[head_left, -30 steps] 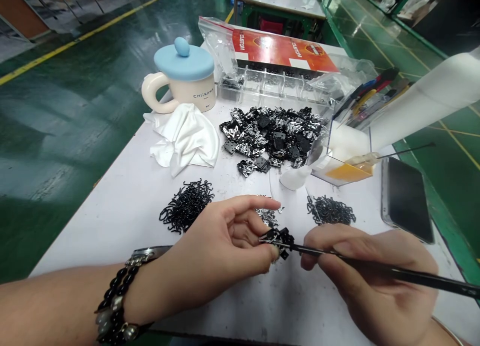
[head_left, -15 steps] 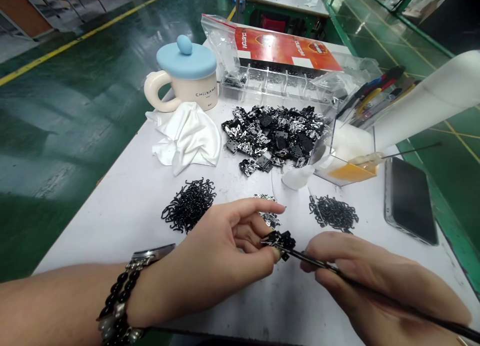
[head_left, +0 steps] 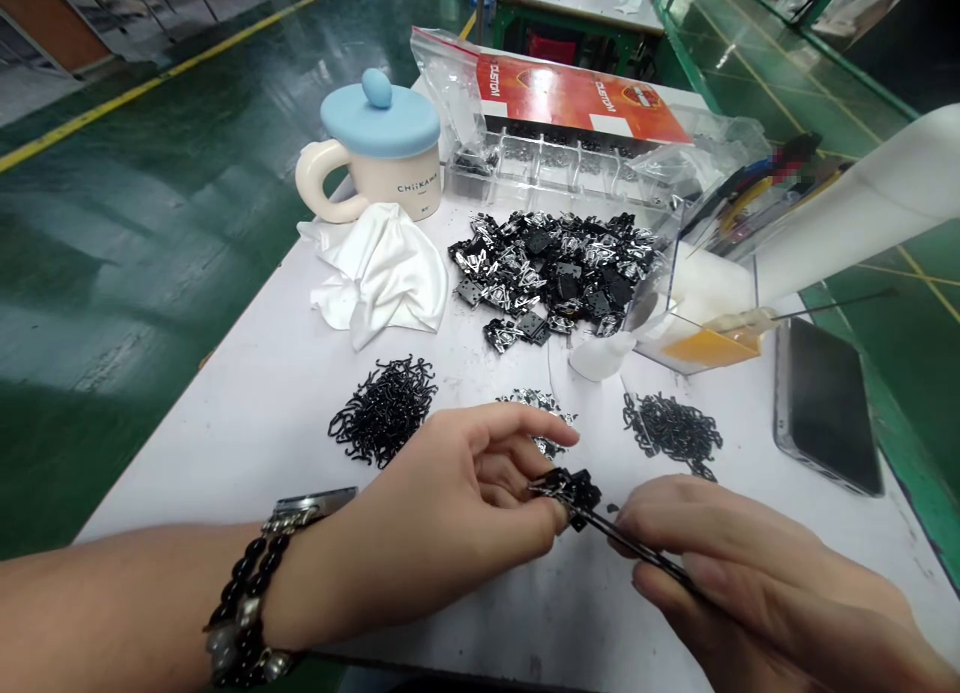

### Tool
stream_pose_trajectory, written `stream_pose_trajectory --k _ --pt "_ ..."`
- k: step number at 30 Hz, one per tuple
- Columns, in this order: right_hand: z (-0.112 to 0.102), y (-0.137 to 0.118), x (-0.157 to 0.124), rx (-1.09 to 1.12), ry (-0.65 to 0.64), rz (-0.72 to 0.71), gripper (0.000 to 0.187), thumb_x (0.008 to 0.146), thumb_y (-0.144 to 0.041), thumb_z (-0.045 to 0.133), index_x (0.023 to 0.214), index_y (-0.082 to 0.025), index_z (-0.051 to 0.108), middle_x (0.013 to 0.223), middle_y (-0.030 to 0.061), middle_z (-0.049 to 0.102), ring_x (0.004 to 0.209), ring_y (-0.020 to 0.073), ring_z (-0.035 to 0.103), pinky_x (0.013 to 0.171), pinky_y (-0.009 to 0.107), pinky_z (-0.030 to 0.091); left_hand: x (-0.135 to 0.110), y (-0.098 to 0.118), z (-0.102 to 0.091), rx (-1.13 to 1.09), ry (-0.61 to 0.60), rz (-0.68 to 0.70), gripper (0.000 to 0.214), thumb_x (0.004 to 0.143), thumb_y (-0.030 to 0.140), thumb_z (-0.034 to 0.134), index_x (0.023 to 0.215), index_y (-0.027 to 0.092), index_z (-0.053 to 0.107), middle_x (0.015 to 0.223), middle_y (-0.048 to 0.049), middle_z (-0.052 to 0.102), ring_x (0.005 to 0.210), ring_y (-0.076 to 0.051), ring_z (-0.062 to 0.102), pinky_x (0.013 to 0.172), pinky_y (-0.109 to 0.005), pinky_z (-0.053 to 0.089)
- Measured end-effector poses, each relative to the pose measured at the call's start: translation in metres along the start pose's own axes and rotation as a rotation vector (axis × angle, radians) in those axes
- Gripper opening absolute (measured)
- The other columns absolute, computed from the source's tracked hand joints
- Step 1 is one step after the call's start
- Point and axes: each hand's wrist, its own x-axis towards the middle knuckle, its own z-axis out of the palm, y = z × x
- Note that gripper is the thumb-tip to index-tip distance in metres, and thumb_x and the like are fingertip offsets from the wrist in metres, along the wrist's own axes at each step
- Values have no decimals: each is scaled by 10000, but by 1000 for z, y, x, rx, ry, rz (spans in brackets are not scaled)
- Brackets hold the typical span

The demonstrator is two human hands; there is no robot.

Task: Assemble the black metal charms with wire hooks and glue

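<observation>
Workbench top [head_left: 225,473], white, carries all items noted. Nearest, the left hand [head_left: 457,488] pinches a small cluster of black metal parts [head_left: 574,493] between thumb and fingers, a narrow, firm hold just above the surface. The right hand [head_left: 750,573] is closed narrowly around a slender black tool [head_left: 637,545], whose tip meets the cluster from the right. A wristwatch [head_left: 311,498] and beaded bracelet [head_left: 240,613] sit on the left wrist.

Just beyond lie a pile of black wire clips [head_left: 382,413], a small silver-and-black pile [head_left: 536,408] and a second pile of black clips [head_left: 671,433]. Farther on are a large heap of metal parts [head_left: 555,268], a white cloth [head_left: 379,273], a lidded mug [head_left: 379,143], a phone [head_left: 825,408] and a clear compartment tray [head_left: 540,168]. Green floor [head_left: 112,273] surrounds the bench.
</observation>
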Motion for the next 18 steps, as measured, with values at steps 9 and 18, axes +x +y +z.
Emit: stream_pose_trajectory --k 9,18 --pt "-6 8 -1 140 -26 118 106 793 -114 610 743 -206 627 681 10 664 544 132 628 466 187 534 -5 0 3 103 60 175 290 760 174 652 1021 294 610 792 60 595 656 -43 556 614 -94 474" --pt "12 9 2 586 161 192 232 766 -7 528 600 -168 533 631 24 645 520 128 617 415 193 503 -3 1 1 110 38 198 298 760 181 656 1035 280 600 807 45 620 708 -81 599 669 -143 510"
